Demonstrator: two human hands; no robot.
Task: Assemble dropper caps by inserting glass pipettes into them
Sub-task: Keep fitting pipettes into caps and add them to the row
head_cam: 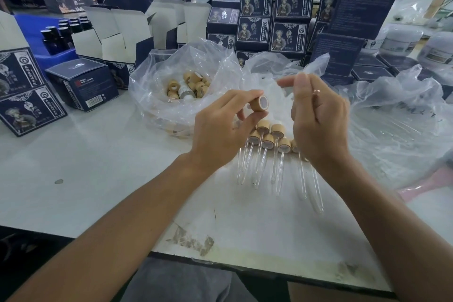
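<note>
The white desk carries dark boxes and plastic bags; left grip pinches a cap, right grip is blurred, cannot tell.

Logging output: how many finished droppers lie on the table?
6 finished droppers, clustered below the hands: two behind, four in front. The right hand may hide more; the left hand holds a cap.

We count six finished droppers on the table just below our fingers, one loose wooden cap pinched between them, and roughly ten more caps in the bag beyond our fingertips; some are hidden.
</note>
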